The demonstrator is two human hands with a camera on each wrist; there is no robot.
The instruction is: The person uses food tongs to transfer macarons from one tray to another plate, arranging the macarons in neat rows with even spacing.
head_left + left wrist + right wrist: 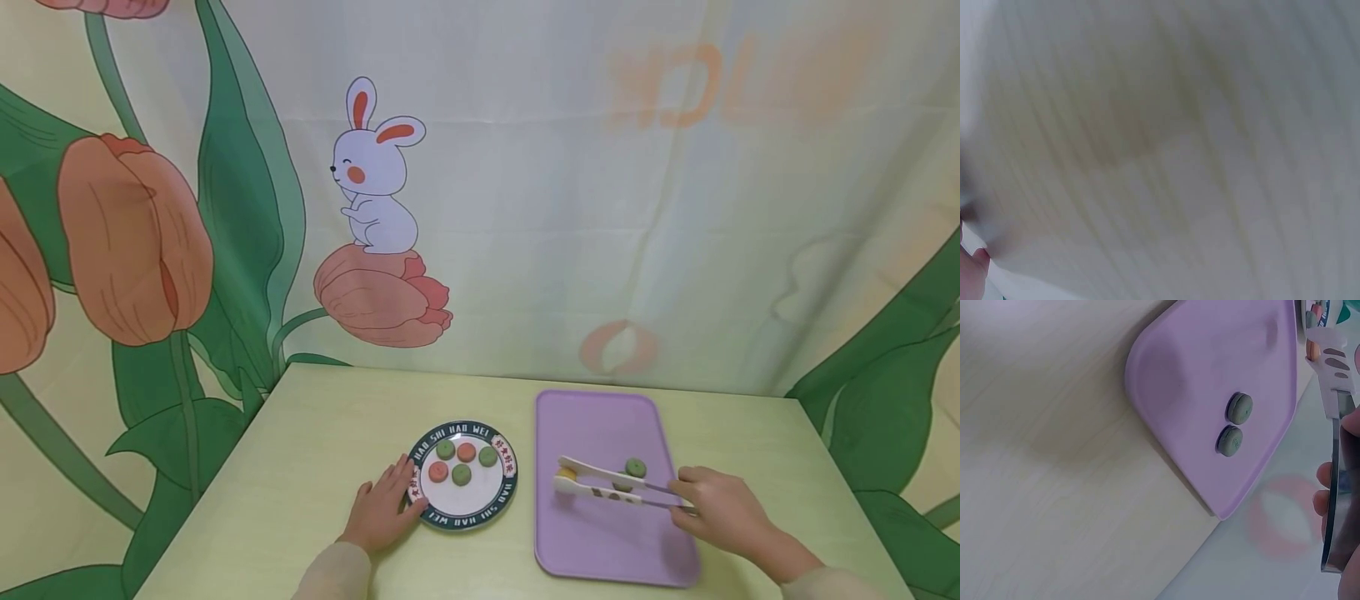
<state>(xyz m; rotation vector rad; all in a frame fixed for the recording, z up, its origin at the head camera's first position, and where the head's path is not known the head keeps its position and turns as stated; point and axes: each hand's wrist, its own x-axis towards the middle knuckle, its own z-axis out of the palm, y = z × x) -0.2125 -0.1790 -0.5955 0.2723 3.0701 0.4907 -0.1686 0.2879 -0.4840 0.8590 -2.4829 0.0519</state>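
Observation:
My right hand [723,512] grips a pair of tongs [600,493] with white slotted ends and metal arms, held over the purple tray [615,554]. Between the tong tips is a yellow-orange macaron [567,474]. Two green macarons [1239,409] sit side by side on the tray; in the head view the tongs partly cover one. My left hand [384,507] lies with fingers extended against the left rim of a round plate [468,523]. On that plate are three green macarons [461,474] and two pink ones [467,452]. Pale cloth fills most of the left wrist view.
The plate and tray stand apart on a light wooden table [300,450], plate to the left. Behind the table's back edge hangs a curtain [525,250] printed with a rabbit and tulips.

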